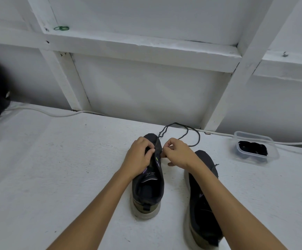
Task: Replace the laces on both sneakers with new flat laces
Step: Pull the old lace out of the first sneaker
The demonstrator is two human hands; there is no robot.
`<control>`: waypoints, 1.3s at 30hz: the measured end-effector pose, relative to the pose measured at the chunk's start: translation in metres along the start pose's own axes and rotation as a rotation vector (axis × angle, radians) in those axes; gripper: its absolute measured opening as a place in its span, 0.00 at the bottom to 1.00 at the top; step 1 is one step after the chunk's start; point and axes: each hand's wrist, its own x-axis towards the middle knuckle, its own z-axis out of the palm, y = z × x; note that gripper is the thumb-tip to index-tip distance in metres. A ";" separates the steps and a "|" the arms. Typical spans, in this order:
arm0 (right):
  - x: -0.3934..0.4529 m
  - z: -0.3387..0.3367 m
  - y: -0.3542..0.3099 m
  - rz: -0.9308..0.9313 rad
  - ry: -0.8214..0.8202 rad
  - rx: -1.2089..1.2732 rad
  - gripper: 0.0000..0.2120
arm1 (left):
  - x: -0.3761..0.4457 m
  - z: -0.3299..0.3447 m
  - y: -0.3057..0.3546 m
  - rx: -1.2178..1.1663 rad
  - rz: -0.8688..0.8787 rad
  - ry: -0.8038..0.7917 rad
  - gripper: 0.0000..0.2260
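Nearby, toward the tabletop's (56, 168) right edge, a clear plastic tub (255, 147) holds black laces (253, 147); left hand (139, 157) grips the left sneaker (148, 179), right hand (177, 153) pinches its black lace (180, 129).

You are showing two bare forearms, coming into view from the bottom edge, with no sleeves covering them up to where the picture is cutting them off. Your left hand (139, 156) and right hand (178, 153) are wearing no gloves, and no rings, watch or bands are showing on the fingers or wrists. Both forearms are looking slim and smooth.
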 end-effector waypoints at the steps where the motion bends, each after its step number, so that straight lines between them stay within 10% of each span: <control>1: -0.001 0.000 -0.001 0.023 0.006 -0.010 0.06 | -0.001 -0.002 -0.002 -0.027 -0.010 0.011 0.03; 6: -0.021 -0.002 -0.012 0.001 0.122 -0.358 0.27 | -0.014 -0.011 -0.019 -0.141 -0.143 0.075 0.11; 14: -0.082 0.054 -0.027 -0.033 0.061 -0.102 0.10 | -0.009 -0.011 -0.018 -0.046 -0.127 0.137 0.05; 18: -0.085 0.080 -0.015 -0.053 0.247 0.063 0.13 | 0.000 -0.015 -0.014 0.084 -0.146 0.074 0.05; 22: -0.088 0.086 -0.007 -0.015 0.316 0.168 0.19 | 0.008 -0.033 -0.015 -0.394 -0.340 0.195 0.06; 27: -0.086 0.088 0.003 -0.008 0.308 0.310 0.18 | -0.013 -0.025 -0.027 -0.285 -0.261 -0.047 0.08; 35: -0.084 0.095 0.011 0.005 0.344 0.411 0.17 | -0.008 -0.029 -0.031 -0.754 -0.493 0.392 0.09; 39: -0.085 0.095 0.012 0.010 0.346 0.443 0.17 | -0.019 -0.020 -0.037 -0.377 -0.281 0.018 0.06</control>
